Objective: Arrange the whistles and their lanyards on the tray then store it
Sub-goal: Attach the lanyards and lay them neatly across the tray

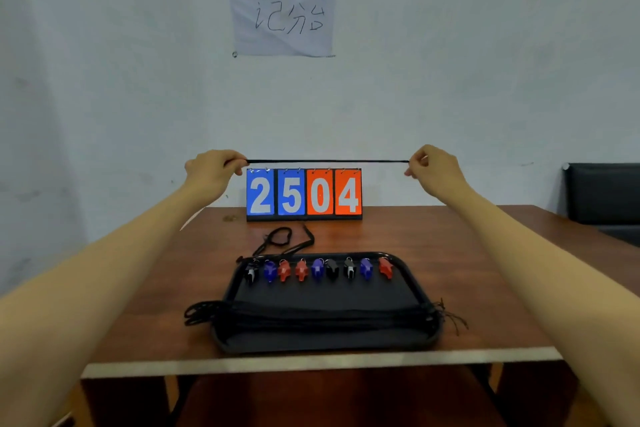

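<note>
The person's bare forearms (114, 263) reach out from either side over the near edge of the wooden table (485, 270). Up at their ends, each hand is closed on one end of a single black lanyard (327, 161). The left hand (211, 168) pinches it between thumb and curled fingers, and the right hand (431, 166) does the same at the other end. The cord is pulled straight and level in the air between them, well above the table and just over the top edge of the scoreboard (304, 193). That scoreboard stands at the far side of the table against the wall, showing 2 and 5 on blue cards and 0 and 4 on orange ones. In front of it, closer to the person, a black tray (322, 343) lies flat near the table's front edge. Nine whistles (317, 269) sit in a row along the tray's far side: black, blue, red, red, blue, black, black, blue, red from left to right. A bundle of black lanyards (322, 317) is laid side to side across the tray's near half, its loops spilling over the left rim and its frayed ends over the right. Another loose lanyard (280, 239) lies coiled on the table between the tray and the scoreboard, one end running down to the tray's far left corner. A sheet of paper (282, 15) with handwritten characters hangs on the wall above, and a dark chair (602, 194) stands off to the right.
</note>
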`<action>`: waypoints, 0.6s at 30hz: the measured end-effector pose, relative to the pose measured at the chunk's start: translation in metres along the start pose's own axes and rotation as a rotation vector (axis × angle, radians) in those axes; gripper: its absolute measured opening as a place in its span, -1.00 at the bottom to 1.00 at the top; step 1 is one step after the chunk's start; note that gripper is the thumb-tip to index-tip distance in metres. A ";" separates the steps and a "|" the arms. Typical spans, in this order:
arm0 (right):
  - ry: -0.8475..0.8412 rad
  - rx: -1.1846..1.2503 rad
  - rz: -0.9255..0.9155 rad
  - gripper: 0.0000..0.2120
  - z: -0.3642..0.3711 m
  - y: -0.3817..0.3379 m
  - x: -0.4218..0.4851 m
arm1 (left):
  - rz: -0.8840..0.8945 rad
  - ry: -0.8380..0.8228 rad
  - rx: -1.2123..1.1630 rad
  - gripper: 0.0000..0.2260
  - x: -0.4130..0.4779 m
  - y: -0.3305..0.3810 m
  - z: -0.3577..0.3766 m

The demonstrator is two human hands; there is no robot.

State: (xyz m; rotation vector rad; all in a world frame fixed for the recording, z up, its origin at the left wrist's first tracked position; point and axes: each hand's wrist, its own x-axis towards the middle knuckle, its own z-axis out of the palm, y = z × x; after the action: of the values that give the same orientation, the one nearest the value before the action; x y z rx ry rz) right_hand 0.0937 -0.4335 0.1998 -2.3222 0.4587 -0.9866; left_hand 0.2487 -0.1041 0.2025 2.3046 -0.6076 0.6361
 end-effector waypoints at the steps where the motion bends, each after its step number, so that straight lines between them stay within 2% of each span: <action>1: -0.041 0.023 0.001 -0.90 -0.001 0.000 -0.008 | -0.011 -0.021 0.002 -0.74 -0.007 -0.005 -0.002; 5: -0.168 0.040 -0.012 -0.88 -0.010 0.003 -0.041 | -0.054 -0.141 -0.049 -0.73 -0.041 -0.026 -0.004; 9: -0.237 -0.025 0.026 -0.88 -0.016 0.016 -0.067 | -0.105 -0.199 -0.099 -0.93 -0.082 -0.038 0.000; 12: -0.338 -0.084 0.039 -0.88 -0.018 0.027 -0.087 | -0.160 -0.241 -0.111 -0.92 -0.106 -0.049 0.004; 14: -0.401 -0.139 0.032 -0.88 -0.017 0.036 -0.099 | -0.190 -0.254 -0.109 -0.90 -0.118 -0.055 0.007; 18: -0.422 -0.160 0.069 -0.95 -0.015 0.053 -0.116 | -0.237 -0.208 -0.016 -0.93 -0.136 -0.061 0.021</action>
State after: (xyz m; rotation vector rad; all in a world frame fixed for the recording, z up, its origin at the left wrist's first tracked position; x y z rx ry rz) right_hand 0.0002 -0.4210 0.1122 -2.5485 0.4518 -0.4187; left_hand 0.1845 -0.0439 0.0803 2.3972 -0.4212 0.2817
